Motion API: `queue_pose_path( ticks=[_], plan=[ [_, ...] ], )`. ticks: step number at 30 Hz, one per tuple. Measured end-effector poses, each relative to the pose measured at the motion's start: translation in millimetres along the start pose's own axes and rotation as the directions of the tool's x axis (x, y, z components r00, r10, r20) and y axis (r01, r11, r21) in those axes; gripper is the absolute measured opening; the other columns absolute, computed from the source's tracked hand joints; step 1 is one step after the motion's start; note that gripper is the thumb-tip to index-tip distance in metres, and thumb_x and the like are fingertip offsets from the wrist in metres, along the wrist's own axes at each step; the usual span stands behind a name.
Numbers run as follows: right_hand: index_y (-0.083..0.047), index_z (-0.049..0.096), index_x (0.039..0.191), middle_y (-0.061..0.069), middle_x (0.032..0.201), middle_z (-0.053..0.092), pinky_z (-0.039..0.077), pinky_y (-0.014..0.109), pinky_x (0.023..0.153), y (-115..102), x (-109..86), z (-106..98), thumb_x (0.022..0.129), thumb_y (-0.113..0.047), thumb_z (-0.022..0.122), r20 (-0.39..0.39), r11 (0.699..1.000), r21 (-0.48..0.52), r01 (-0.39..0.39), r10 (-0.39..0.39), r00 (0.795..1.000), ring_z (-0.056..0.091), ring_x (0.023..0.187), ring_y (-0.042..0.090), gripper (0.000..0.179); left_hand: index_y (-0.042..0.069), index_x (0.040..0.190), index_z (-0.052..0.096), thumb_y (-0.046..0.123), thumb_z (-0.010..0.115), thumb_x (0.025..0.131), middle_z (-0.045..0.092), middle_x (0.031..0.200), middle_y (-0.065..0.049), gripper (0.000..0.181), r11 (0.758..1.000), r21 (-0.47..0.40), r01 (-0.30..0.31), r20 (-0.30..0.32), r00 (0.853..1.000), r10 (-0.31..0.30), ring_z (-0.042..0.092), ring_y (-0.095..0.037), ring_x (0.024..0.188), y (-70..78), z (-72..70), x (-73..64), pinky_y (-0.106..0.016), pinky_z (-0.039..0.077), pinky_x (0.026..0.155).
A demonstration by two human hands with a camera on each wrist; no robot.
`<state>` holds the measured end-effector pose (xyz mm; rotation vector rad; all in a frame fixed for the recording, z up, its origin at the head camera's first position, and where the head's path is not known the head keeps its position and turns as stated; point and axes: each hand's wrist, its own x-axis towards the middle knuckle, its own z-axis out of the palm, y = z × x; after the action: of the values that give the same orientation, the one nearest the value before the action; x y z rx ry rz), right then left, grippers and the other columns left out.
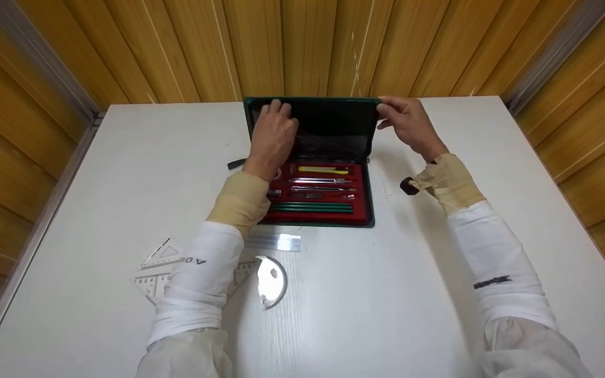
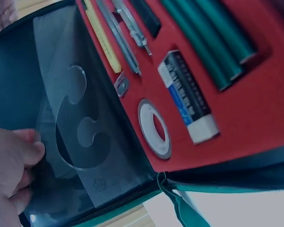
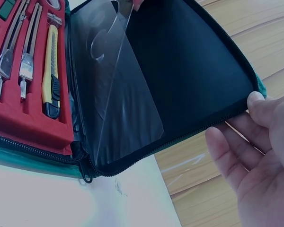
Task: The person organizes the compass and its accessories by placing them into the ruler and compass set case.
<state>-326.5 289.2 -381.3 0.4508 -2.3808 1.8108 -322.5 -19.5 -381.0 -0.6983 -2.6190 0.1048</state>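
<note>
A green zippered drawing-set case (image 1: pixel 373 212) lies unfolded with its dark lid raised at the back. My left hand (image 1: pixel 273 134) is at the lid's inner left side, with thumb and fingers pinching the edge of a clear French curve (image 2: pixel 61 125). That curve overlaps the transparent pocket (image 3: pixel 132 104) inside the lid. At the lid's right corner, my right hand (image 1: pixel 410 123) grips the rim, its thumb on the edge. The red tray (image 2: pixel 255 118) below holds a yellow cutter (image 3: pixel 51 71), compasses (image 3: pixel 28 61), green pencils (image 1: pixel 313 208), an eraser (image 2: pixel 187 97) and a white ring (image 2: pixel 154 128).
On the white table (image 1: pixel 360 315), in front of the case, lie a clear ruler (image 1: pixel 287 242), a protractor (image 1: pixel 272 283) and set squares (image 1: pixel 150 281), partly under the left forearm. A dark piece (image 1: pixel 410 186) hangs at the right wrist. Wood-panelled walls (image 1: pixel 308 47) stand behind.
</note>
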Motion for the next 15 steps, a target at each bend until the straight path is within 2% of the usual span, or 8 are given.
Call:
queue_pose_path(
  ticks=[2,5,7,11,13,15],
  plan=[
    [0.000,0.071,0.123,0.012,0.105,0.074,0.058,0.026,0.076,0,0.6,2,0.105,-0.011,0.060,-0.008,1.000,0.019,-0.002,0.002,1.000,0.068,0.093,0.022,0.024,0.004,0.108,0.080,0.001,0.059,0.102,0.065,0.111,-0.015,0.021,0.999,0.045,-0.010,-0.002,1.000,0.010,0.055,-0.030,0.102,1.9,0.4,-0.5,-0.038,0.046,0.086],
    [0.003,0.069,0.120,0.011,0.103,0.074,0.059,0.027,0.074,2,2.9,6,0.103,-0.005,0.063,-0.021,0.999,0.041,-0.003,0.004,1.000,0.070,0.090,0.021,0.020,0.001,0.106,0.079,0.000,0.057,0.103,0.065,0.111,-0.015,0.022,0.999,0.048,-0.015,-0.007,1.000,0.015,0.056,-0.029,0.102,3.1,2.5,-2.9,-0.037,0.048,0.089],
    [0.004,0.068,0.118,0.010,0.102,0.075,0.059,0.026,0.073,3,4.7,8,0.101,-0.002,0.064,-0.034,1.000,0.027,-0.004,0.005,0.999,0.070,0.089,0.020,0.018,0.000,0.110,0.078,-0.001,0.057,0.103,0.065,0.113,-0.015,0.022,0.998,0.062,-0.022,-0.003,1.000,0.022,0.057,-0.029,0.105,3.7,4.4,-5.0,-0.038,0.048,0.093],
    [0.003,0.070,0.117,0.008,0.102,0.076,0.059,0.025,0.072,5,9.0,11,0.102,-0.001,0.062,-0.072,0.999,-0.040,-0.023,0.020,0.997,0.070,0.089,0.018,0.017,0.003,0.135,0.066,0.005,0.057,0.105,0.063,0.129,-0.015,0.032,0.991,0.125,-0.038,0.043,0.999,0.033,0.055,-0.030,0.118,5.6,9.9,-8.7,-0.040,0.044,0.104],
    [0.002,0.071,0.118,0.008,0.103,0.076,0.058,0.024,0.073,6,11.2,11,0.103,-0.001,0.061,-0.084,0.997,-0.065,-0.039,0.033,0.996,0.069,0.089,0.017,0.019,0.005,0.147,0.056,0.012,0.061,0.104,0.056,0.143,-0.017,0.044,0.990,0.137,-0.039,0.094,0.995,0.026,0.050,-0.031,0.129,6.9,12.7,-12.1,-0.041,0.041,0.108],
    [0.001,0.071,0.119,0.008,0.103,0.075,0.058,0.023,0.073,8,12.5,12,0.103,-0.001,0.060,-0.091,0.996,-0.077,-0.051,0.044,0.995,0.068,0.089,0.017,0.020,0.006,0.155,0.044,0.017,0.062,0.103,0.042,0.157,-0.019,0.056,0.994,0.109,-0.031,0.157,0.987,0.014,0.039,-0.033,0.143,8.1,15.8,-17.1,-0.042,0.038,0.113]
  ],
)
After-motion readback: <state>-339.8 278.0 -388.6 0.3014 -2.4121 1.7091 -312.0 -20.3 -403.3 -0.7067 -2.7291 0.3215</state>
